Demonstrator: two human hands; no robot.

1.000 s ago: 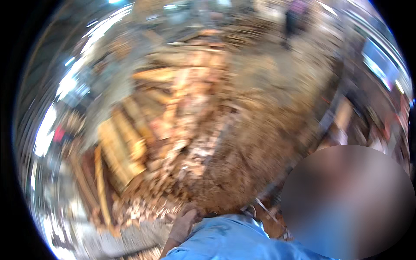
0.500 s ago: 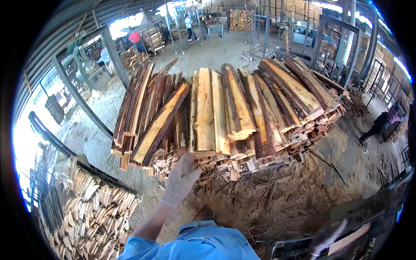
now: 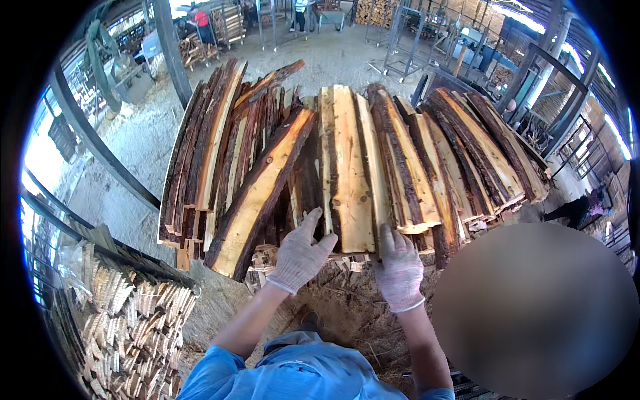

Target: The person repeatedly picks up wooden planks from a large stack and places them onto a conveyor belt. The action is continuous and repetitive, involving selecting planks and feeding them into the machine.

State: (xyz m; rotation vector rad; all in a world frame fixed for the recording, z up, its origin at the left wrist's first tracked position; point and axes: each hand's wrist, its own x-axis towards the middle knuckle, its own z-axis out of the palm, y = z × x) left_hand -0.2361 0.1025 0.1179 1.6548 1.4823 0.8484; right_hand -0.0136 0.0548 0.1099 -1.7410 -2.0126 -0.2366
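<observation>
I see my left hand [image 3: 301, 251], in a white knit glove, spread flat with fingers apart against the near end of a pale, flat-sawn wooden slab with dark bark edges [image 3: 347, 170]. That slab lies on top of the big stack of rough bark-edged offcuts [image 3: 427, 147], at the middle of its near edge. My right hand [image 3: 401, 269], gloved alike, curls its fingers over the slab's near right corner, gripping it. I judge this the take-hold step; next, the left hand needs to close on the end before any lift. A heap of small split sticks [image 3: 127, 327] lies lower left.
</observation>
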